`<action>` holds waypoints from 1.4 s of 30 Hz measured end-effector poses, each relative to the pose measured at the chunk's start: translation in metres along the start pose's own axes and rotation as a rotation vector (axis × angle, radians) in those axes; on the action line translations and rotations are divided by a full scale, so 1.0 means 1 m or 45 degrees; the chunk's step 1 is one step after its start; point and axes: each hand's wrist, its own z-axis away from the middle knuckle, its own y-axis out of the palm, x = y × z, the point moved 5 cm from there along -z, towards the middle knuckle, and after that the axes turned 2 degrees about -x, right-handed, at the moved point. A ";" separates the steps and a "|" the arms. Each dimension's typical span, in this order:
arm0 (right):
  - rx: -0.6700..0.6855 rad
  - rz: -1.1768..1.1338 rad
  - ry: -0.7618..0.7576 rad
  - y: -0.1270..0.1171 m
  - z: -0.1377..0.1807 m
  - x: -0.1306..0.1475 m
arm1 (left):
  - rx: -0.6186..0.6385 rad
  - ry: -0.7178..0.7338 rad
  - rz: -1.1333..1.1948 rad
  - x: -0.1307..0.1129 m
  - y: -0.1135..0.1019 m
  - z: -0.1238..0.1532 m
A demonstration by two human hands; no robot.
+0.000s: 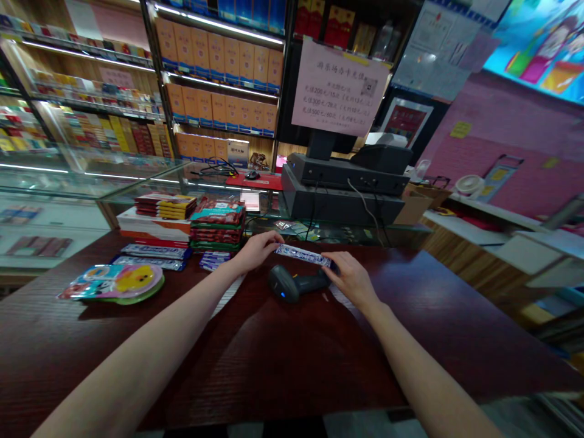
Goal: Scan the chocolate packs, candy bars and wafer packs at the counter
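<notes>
My left hand pinches the left end of a long, thin blue-and-white packet held level above the dark wooden counter. My right hand closes on the packet's right end and also rests against the handle of a black handheld barcode scanner. The scanner lies on the counter just under the packet, a small blue light showing on its head.
Stacks of red and yellow packets, flat boxes, more blue-and-white packets and a round yellow-duck toy pack lie at the left. A black cash register with a paper notice stands behind. Glass cases and stocked shelves fill the back.
</notes>
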 end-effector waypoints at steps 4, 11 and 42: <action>-0.020 -0.119 0.066 0.003 -0.014 0.003 | -0.085 -0.027 -0.019 0.006 -0.011 0.011; 0.035 -0.554 0.198 0.020 -0.031 -0.002 | -0.166 0.074 -0.183 0.005 -0.022 0.033; 0.212 -1.155 0.698 0.045 -0.033 0.025 | -0.460 0.380 -0.778 -0.019 -0.019 0.063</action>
